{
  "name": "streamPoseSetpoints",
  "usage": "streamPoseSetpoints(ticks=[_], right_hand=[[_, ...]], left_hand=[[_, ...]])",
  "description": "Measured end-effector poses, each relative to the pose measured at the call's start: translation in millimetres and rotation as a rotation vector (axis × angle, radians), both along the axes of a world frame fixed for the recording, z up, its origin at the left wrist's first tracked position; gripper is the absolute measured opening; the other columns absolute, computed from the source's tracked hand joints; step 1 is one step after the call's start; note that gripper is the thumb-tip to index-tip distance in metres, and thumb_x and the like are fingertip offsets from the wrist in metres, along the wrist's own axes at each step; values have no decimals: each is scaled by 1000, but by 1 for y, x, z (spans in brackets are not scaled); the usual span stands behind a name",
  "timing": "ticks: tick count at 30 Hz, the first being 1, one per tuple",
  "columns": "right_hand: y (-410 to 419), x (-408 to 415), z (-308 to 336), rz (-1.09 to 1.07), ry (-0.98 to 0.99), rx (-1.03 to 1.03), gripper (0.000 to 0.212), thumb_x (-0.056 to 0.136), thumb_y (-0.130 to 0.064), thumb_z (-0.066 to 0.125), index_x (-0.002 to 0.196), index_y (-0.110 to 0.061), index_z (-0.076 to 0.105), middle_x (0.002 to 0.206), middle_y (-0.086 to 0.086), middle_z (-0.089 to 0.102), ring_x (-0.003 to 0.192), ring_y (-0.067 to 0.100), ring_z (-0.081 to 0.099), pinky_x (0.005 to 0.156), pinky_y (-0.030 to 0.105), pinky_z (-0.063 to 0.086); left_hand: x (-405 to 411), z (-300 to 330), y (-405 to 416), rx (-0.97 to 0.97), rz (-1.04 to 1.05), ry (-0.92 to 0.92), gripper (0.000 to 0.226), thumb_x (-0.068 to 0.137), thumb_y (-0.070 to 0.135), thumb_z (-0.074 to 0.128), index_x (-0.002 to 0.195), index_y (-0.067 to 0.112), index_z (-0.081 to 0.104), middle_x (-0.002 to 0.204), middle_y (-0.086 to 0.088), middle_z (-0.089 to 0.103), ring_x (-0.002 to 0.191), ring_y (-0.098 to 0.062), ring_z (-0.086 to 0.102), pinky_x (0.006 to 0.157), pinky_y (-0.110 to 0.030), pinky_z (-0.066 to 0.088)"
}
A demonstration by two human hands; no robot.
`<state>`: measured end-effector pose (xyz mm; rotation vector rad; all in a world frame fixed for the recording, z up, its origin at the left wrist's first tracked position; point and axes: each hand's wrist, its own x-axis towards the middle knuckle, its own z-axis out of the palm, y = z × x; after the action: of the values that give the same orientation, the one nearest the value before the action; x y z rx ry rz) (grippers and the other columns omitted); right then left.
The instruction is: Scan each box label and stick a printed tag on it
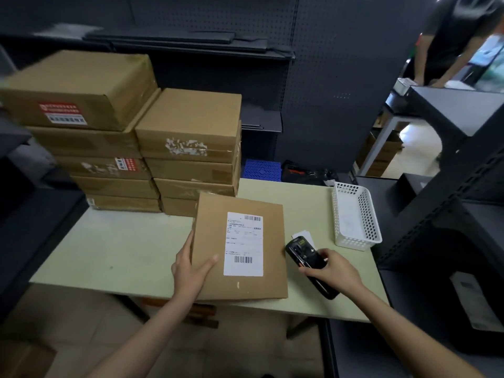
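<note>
- Stacked cartons [131, 148]: two columns at the far left of the worktop [114, 249], brown cardboard, the left column taller. Red and white stickers on two fronts, print blurred. The lowest carton of the right column is partly hidden behind the flat box.
- Left hand [191, 266]: grip curled round the left edge of the flat box, thumb lying on its top face, fingers down the side and mostly hidden.
- Flat box [261, 252]: lies at the near edge of the worktop, near corner overhanging a little. White shipping label [243, 244] faces up with a barcode at top and bottom; the text is too small to read.
- Paper slip [302, 236]: white, just beyond the scanner, partly covered by it.
- Handheld scanner [306, 259]: black, just beside the box's right edge, nose pointing away.
- Right hand [334, 270]: grip wrapped round the scanner's body, covering its middle.
- White basket [366, 214]: perforated plastic, at the right of the worktop.
- Another person [450, 42]: top right, cut off by the frame.
</note>
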<state>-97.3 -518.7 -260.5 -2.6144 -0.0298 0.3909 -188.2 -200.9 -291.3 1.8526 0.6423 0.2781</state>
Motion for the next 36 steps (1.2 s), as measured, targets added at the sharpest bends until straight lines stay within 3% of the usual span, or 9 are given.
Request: streamPoseSetpoints(ticks=[3, 8, 16, 21, 30, 36], right_hand=[[15, -7, 13, 1, -6, -14, 66, 59, -72, 71, 109, -31, 57, 97, -18, 63, 89, 6, 61, 75, 29, 50], [34, -22, 27, 46, 18, -107, 65, 59, -77, 67, 104, -31, 59, 96, -16, 64, 87, 7, 61, 74, 27, 49], [58, -52, 33, 148, 163, -200, 64, 60, -77, 64, 102, -30, 61, 99, -11, 67, 92, 11, 61, 81, 28, 48], [75, -64, 34, 161, 213, -180, 59, 60, -76, 65, 95, -28, 62, 93, -10, 67, 89, 12, 62, 76, 28, 47], [83, -73, 38, 160, 231, -133, 61, 59, -76, 66, 95, -26, 66, 91, -8, 68, 88, 12, 63, 78, 28, 49], [75, -81, 34, 126, 171, -139, 63, 60, -76, 66, 99, -27, 62, 93, -10, 65, 89, 12, 61, 78, 29, 47]], left_hand=[[6, 9, 8, 131, -47, -38, 89, 68, 51, 73, 144, 45, 28, 141, 1, 44, 129, -26, 35, 101, -32, 25], [16, 17, 19, 265, -84, -91, 87, 76, 42, 75, 145, 45, 24, 146, 2, 38, 133, -24, 31, 98, -28, 21], [17, 30, 34, 387, -158, -144, 87, 75, 44, 75, 145, 46, 23, 150, 4, 33, 134, -24, 27, 99, -32, 27], [14, 36, 36, 420, -190, -142, 87, 76, 48, 72, 145, 49, 18, 152, 4, 28, 134, -26, 25, 102, -48, 33], [8, 37, 33, 451, -236, -152, 86, 70, 64, 59, 144, 51, 16, 152, 4, 28, 132, -27, 27, 101, -50, 34], [8, 37, 34, 445, -215, -125, 88, 77, 50, 71, 144, 49, 15, 153, 3, 26, 133, -29, 25, 101, -50, 35]])
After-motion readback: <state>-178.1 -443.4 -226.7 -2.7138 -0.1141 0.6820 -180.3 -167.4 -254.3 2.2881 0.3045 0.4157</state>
